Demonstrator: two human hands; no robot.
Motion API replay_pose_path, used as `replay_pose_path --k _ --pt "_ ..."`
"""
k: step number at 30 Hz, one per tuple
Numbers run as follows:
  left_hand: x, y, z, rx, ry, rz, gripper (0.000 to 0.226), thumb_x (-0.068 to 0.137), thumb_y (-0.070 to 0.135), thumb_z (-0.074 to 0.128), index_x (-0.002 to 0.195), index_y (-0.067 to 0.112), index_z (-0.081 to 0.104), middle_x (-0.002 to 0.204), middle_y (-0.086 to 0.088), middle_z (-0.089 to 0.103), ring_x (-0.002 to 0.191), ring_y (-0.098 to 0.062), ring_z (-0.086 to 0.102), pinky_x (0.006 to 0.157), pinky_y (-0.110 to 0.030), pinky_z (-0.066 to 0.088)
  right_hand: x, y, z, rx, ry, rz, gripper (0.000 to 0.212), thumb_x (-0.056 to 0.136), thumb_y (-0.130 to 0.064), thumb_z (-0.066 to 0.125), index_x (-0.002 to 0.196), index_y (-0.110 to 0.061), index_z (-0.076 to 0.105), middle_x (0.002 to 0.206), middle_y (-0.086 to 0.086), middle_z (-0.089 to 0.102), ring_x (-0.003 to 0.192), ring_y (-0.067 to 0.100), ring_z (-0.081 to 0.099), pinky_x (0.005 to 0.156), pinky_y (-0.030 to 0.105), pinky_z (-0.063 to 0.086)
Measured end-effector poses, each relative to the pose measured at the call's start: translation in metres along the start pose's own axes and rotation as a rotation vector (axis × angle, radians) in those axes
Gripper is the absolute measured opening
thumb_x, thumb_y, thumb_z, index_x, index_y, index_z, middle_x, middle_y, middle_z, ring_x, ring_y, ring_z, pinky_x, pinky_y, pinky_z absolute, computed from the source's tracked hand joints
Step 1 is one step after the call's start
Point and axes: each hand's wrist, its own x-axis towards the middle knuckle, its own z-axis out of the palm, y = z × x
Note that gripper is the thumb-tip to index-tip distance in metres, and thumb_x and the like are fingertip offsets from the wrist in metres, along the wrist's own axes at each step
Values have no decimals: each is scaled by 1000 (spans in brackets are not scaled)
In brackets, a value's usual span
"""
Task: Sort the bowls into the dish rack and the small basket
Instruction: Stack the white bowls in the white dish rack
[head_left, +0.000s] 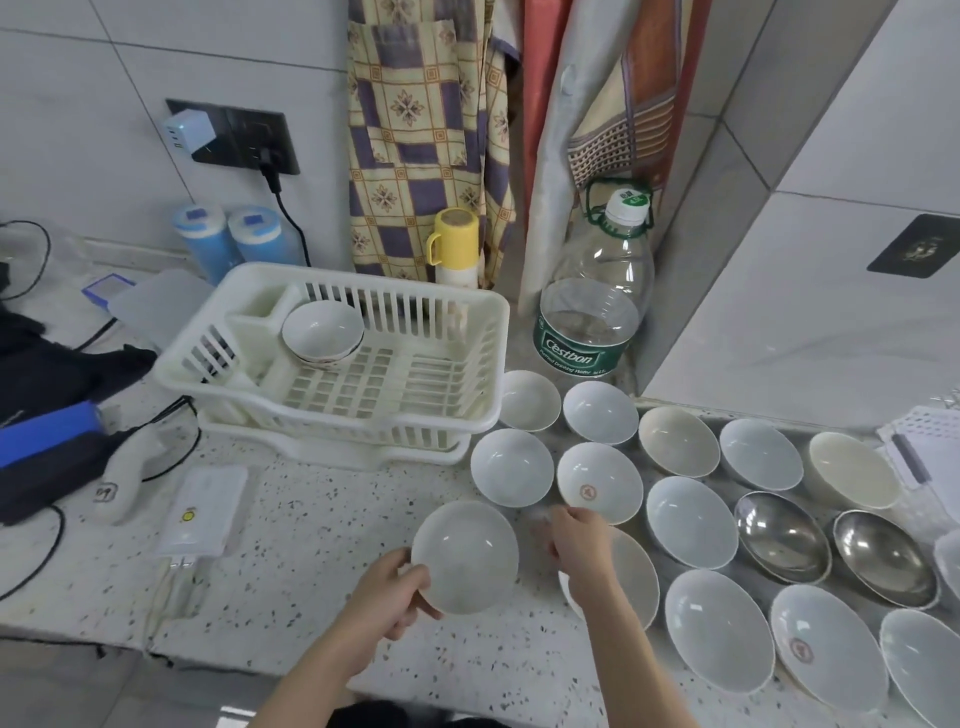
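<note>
Left hand (395, 597) gripping bowl (465, 556) — right hand (574, 540) beside

White bowls (511, 467), cream dish rack (457, 415), speckled countertop (322, 525) (black flecks), purple-and-yellow checked curtain (415, 130).

Stacked bowls (323, 332) in dish rack (332, 364); loose bowls (691, 522) right of it.

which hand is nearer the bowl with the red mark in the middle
Right. The right hand sits at the near rim of the red-marked bowl, about touching it. The left hand is farther off to the left, gripping a plain white bowl.
</note>
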Motion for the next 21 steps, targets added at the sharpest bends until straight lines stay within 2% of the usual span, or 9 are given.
replay_pose_path --k 3,5,8,10,13,16,21 --pt "-6 2 -11 -41 34 28 28 89 6 47 111 18 59 75 -23 74 40 -12 27 40 -22 22 9 -5 16 -68 -53 73 21 87 -17 47 78 -5 60 71 10 63 55 21 52 51 23 34" --pt "-8 5 -18 -61 52 44 28 89 6 47 111 17 60 75 -23 74 39 -12 26 40 -22 23 14 -8 28 -29 -80 132 21 90 -21 48 91 -4 61 80 10 65 52 16 60 45 20 34" --pt "-12 9 -27 -92 67 68 27 88 7 47 110 13 62 75 -24 74 37 -12 26 38 -22 24 19 -10 42 72 -68 195 24 91 -21 49 109 -5 57 90 12 66 52 15 60 35 18 32" --pt "-15 12 -35 -104 67 88 28 87 7 47 110 12 63 75 -24 73 37 -11 26 38 -22 24 21 -10 49 118 -30 216 25 92 -17 49 111 -3 58 86 12 67 57 18 58 38 20 33" --pt "-19 20 -47 -119 50 104 29 87 6 47 110 11 63 76 -25 73 39 -12 26 39 -22 23 20 -10 53 159 49 230 25 90 -9 47 105 4 62 75 13 68 57 20 55 44 23 32" --pt "-21 31 -58 -104 34 130 31 86 6 46 111 13 63 75 -24 74 40 -13 25 41 -22 23 15 -10 56 164 153 167 24 85 -10 52 89 8 68 68 14 69 49 20 49 43 24 33" --pt "-28 48 -73 -69 5 209 35 84 4 45 111 16 63 73 -21 74 38 -13 24 39 -20 24 -14 -20 52 104 331 9 25 80 -17 54 67 0 68 49 5 66 40 13 49 46 25 38"
